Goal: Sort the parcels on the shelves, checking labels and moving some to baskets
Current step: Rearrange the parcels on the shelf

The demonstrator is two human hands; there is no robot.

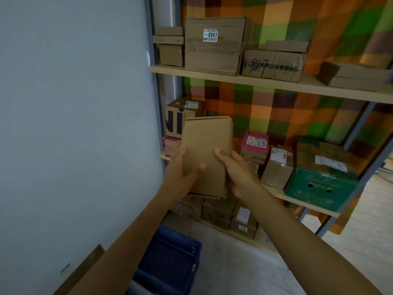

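I hold a flat brown cardboard parcel [205, 150] upright in front of the middle shelf, its plain side facing me with no label showing. My left hand [180, 173] grips its lower left edge, thumb across the front. My right hand [236, 169] holds its lower right edge with the thumb lying on the front. A dark blue plastic basket [172, 260] stands on the floor below my left forearm.
The top shelf [255, 81] carries brown boxes, one labelled 0947 [212, 43] and one marked 987 [272, 64]. On the middle shelf stand a pink box [255, 145], a small brown box [278, 167] and a green box [319, 188]. More boxes sit on the bottom shelf. A white wall is left.
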